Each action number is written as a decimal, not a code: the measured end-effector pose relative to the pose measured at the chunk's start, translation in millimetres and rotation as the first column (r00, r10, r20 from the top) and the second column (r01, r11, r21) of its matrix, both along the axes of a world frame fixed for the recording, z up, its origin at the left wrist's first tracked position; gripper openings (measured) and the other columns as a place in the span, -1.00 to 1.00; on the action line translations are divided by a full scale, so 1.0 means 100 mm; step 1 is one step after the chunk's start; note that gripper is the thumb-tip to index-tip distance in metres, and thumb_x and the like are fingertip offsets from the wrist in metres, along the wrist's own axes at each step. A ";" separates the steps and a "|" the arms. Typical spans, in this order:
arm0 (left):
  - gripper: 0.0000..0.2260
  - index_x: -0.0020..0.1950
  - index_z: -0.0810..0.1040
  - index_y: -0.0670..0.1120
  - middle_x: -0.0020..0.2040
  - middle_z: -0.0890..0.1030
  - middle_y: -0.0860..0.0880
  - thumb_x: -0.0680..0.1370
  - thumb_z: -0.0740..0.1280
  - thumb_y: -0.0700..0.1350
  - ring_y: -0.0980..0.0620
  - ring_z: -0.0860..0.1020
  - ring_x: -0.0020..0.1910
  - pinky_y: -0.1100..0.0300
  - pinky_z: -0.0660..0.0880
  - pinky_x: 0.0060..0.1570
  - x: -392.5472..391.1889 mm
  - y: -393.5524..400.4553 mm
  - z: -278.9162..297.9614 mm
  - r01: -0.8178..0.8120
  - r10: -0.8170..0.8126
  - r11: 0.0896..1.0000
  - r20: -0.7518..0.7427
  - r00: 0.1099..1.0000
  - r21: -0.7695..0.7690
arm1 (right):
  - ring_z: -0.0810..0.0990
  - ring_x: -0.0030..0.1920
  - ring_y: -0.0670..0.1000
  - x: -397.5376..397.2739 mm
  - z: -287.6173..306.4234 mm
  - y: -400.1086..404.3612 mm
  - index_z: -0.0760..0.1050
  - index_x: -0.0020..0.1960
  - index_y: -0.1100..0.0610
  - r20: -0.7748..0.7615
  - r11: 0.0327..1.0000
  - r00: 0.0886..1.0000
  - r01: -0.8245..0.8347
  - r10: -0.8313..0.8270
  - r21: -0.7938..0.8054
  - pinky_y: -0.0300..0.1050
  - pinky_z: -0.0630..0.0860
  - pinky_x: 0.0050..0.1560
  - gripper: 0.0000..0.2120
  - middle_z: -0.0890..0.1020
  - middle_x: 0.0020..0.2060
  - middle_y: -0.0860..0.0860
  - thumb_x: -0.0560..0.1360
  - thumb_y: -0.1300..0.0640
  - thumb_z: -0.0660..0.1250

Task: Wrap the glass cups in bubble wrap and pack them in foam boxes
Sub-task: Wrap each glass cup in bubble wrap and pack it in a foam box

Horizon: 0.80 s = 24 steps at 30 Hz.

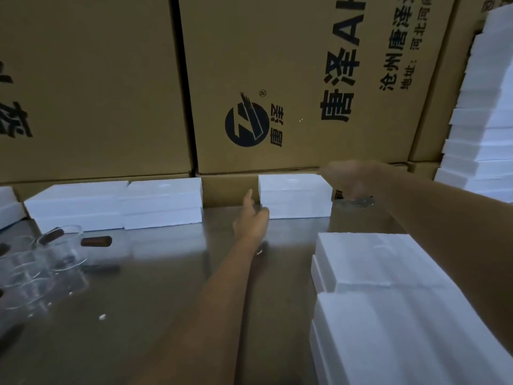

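Cups [41, 262] lie bare on the worktop [166, 287], well left of both hands, none boxed, while left fingers [251, 215] touch a closed foam box [294, 195] and blurred right fingers [349, 182] reach beside it, their grip unclear.

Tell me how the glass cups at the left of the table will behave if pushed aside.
The glass cups look thin and clear, so probably fragile. They stand crowded together, so a push would likely knock them together. The steel table looks smooth, so they would probably slide easily.
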State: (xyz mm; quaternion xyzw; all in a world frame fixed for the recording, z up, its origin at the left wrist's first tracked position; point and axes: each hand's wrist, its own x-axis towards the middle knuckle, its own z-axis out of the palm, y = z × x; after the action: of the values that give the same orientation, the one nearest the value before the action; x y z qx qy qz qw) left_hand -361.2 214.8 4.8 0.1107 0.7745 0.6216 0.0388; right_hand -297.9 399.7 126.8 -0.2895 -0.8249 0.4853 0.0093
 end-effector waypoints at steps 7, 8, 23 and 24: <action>-0.48 0.50 0.27 0.21 0.26 0.58 0.05 0.55 0.21 -0.10 -0.05 0.52 0.12 0.05 0.46 0.16 -0.11 0.00 0.00 -0.003 0.003 1.000 -0.001 1.000 0.020 | 0.44 0.37 0.11 -0.15 -0.31 0.02 0.25 0.54 0.12 0.015 0.965 1.000 -0.018 0.023 -0.260 0.04 0.45 0.36 -0.31 0.35 0.46 0.10 0.52 -0.10 0.41; -0.48 0.49 0.28 0.20 0.26 0.57 0.04 0.55 0.21 -0.11 -0.06 0.51 0.15 0.05 0.45 0.18 -0.09 -0.03 0.00 -0.012 0.012 0.999 0.002 1.000 0.030 | 0.45 0.33 0.10 -0.14 -0.30 -0.02 0.23 0.55 0.12 0.005 0.962 1.000 -0.026 0.029 -0.273 0.02 0.45 0.34 -0.28 0.36 0.42 0.08 0.51 -0.09 0.42; -0.34 0.61 0.07 -0.01 0.50 0.35 -0.11 0.59 0.28 -0.27 -0.18 0.40 0.41 0.03 0.39 0.36 1.42 -1.21 0.06 -0.440 0.432 0.852 0.094 0.897 0.282 | 0.27 0.47 0.17 0.82 0.12 -1.83 0.33 0.44 -0.04 -0.021 0.942 0.966 -0.257 0.259 -0.217 0.11 0.44 0.36 -0.35 0.19 0.54 0.00 0.43 -0.16 0.44; -0.34 0.62 0.07 -0.02 0.50 0.34 -0.12 0.59 0.29 -0.27 -0.18 0.38 0.43 0.05 0.37 0.37 1.55 -1.35 0.06 -0.457 0.450 0.846 0.091 0.888 0.274 | 0.26 0.49 0.17 0.93 0.14 -1.96 0.34 0.41 -0.04 -0.025 0.936 0.963 -0.265 0.267 -0.231 0.12 0.44 0.36 -0.38 0.18 0.54 0.00 0.43 -0.15 0.45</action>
State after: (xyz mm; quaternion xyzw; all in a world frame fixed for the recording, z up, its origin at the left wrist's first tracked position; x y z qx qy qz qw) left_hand -206.6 80.3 10.4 -0.0779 0.6794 0.7202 -0.1165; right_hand -204.7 203.4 141.0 -0.1760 -0.7941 0.5741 -0.0933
